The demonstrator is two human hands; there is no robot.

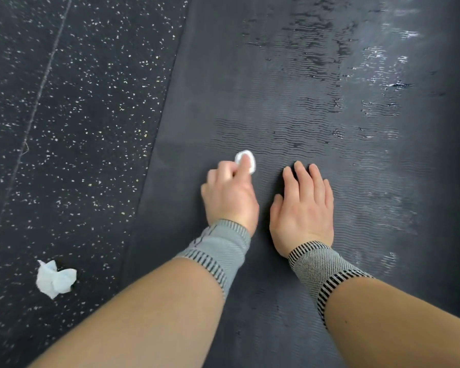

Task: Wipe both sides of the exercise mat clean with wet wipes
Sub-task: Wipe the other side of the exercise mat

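- Exercise mat [290, 107] lies flat on the speckled floor [77, 102], running up & away w/ damp streaks on its far right part.
- Left hand [230, 193] grips a small wet wipe [246, 161] bunched under a fingertip, pressing it onto the mat near the left-centre.
- Right hand [303, 205] rests flat just beside it, fingers straight, holding nothing – looks like bracing.
- To do it well, I'd say: open the wipe out for more contact, work in overlapping strokes toward the dry left edge, keep the flat palm pinning the mat.
- Both wrists bent back, forearms angled in; striped wristbands [218, 251] on each.
- Crumpled used wipe [55, 278] sits on the floor, well apart.
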